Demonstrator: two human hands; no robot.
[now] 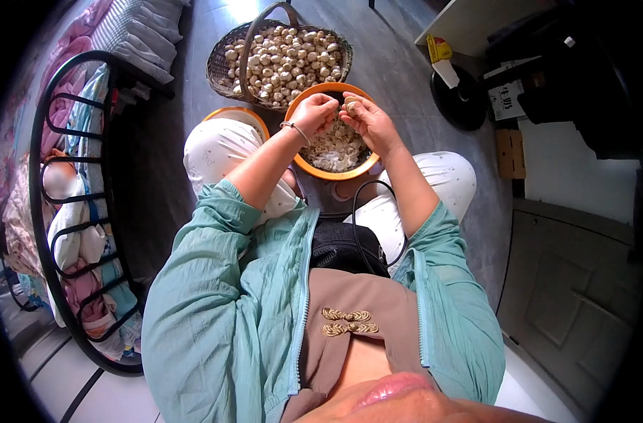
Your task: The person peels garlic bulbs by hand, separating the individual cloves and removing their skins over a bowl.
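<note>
Here: right hand (372, 121) grip pinches garlic bulb (351, 107) | left hand (313, 113) grip curled, contents hidden

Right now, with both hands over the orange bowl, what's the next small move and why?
Probably strip the skin off the small pale bulb pinched in the right hand, using the left hand, and let it fall. Both hands meet directly above the round orange plastic bowl, which already holds pale pieces, while the woven wicker basket behind is full.

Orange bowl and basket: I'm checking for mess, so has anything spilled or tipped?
Nothing stands out. The orange bowl sits level under both hands, the wicker basket is upright behind it, and no pieces show on the floor.
</note>
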